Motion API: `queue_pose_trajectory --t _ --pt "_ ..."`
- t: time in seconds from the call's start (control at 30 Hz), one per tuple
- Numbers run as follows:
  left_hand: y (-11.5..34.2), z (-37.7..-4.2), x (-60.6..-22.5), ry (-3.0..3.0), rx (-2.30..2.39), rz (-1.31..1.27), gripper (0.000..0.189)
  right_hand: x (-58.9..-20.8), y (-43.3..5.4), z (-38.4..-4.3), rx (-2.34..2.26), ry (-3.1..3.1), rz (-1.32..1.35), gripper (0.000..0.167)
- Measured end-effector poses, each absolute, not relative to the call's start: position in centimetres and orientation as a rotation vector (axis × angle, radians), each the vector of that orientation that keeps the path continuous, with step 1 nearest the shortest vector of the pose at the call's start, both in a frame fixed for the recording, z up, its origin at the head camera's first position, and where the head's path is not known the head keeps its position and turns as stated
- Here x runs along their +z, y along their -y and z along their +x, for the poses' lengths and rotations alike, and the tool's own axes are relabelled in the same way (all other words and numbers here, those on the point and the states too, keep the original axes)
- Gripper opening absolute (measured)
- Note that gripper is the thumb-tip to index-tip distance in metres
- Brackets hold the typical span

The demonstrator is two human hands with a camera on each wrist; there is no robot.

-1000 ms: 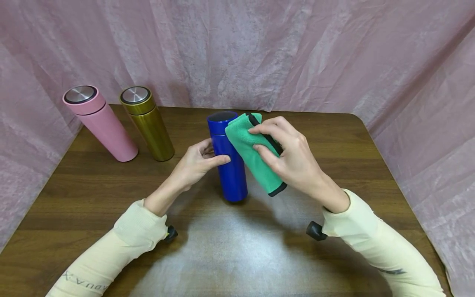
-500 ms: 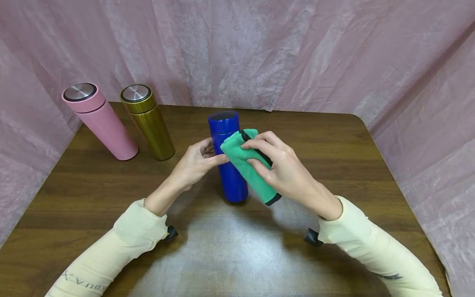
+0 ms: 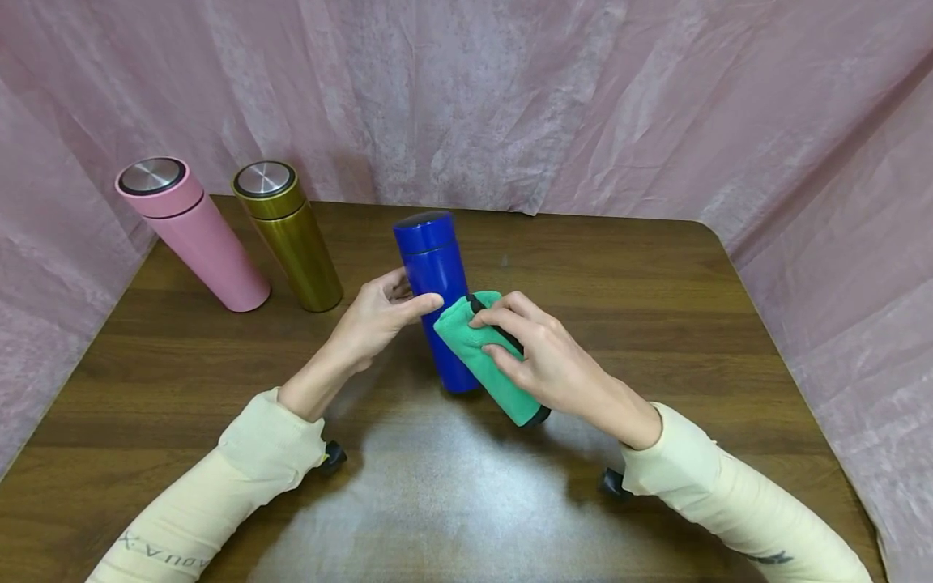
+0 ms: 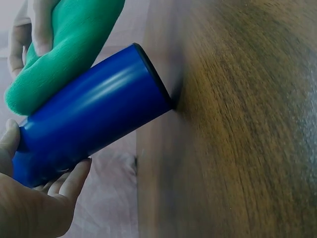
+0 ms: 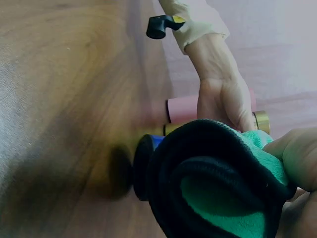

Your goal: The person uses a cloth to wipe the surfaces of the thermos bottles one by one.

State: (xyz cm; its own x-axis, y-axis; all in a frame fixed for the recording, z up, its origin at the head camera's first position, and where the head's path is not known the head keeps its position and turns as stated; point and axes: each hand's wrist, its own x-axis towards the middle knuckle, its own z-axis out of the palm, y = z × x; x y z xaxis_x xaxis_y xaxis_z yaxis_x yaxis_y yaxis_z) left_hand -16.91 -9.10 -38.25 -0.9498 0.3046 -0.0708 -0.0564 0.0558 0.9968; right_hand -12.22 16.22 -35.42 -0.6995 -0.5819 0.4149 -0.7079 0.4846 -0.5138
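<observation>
A blue thermos flask [image 3: 435, 267] leans to the left, its dark base edge low at the wooden table in the left wrist view. My left hand [image 3: 375, 320] grips its side, thumb in front and fingers behind. A folded green microfibre cloth [image 3: 477, 356] with black edging lies against the flask's right side. My right hand [image 3: 543, 356] pinches this cloth between thumb and fingers. Seen from the right wrist, the rolled end of the cloth [image 5: 218, 193] hides most of the flask. In the left wrist view the cloth [image 4: 64, 59] rests along the blue body [image 4: 99, 104].
A pink thermos flask [image 3: 207, 243] and a gold one [image 3: 299, 243] stand upright at the back left, both with steel-topped lids. The brown table [image 3: 656, 324] reaches back to a pink velvet curtain [image 3: 466, 97], which also hangs along both sides.
My right hand has slid the cloth down along the blue flask, toward its base. The flask's top has tipped left with my left hand, which still holds it.
</observation>
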Motion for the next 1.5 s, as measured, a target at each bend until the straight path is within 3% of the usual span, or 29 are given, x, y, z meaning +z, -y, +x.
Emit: queue_pose_trajectory --t 1.0,1.2,1.5 --pt "9.2 -17.3 -39.2 -1.965 2.069 0.062 0.077 -37.5 -17.0 -10.5 0.787 3.079 1.427 0.025" --pt "9.4 -17.2 -40.2 -1.858 2.134 0.006 0.068 -38.5 -18.0 -11.3 0.871 3.166 1.380 0.023" --pt "9.9 -17.3 -39.5 -1.713 2.323 -0.052 0.061 -36.8 -20.9 -10.8 1.055 2.987 1.151 0.027"
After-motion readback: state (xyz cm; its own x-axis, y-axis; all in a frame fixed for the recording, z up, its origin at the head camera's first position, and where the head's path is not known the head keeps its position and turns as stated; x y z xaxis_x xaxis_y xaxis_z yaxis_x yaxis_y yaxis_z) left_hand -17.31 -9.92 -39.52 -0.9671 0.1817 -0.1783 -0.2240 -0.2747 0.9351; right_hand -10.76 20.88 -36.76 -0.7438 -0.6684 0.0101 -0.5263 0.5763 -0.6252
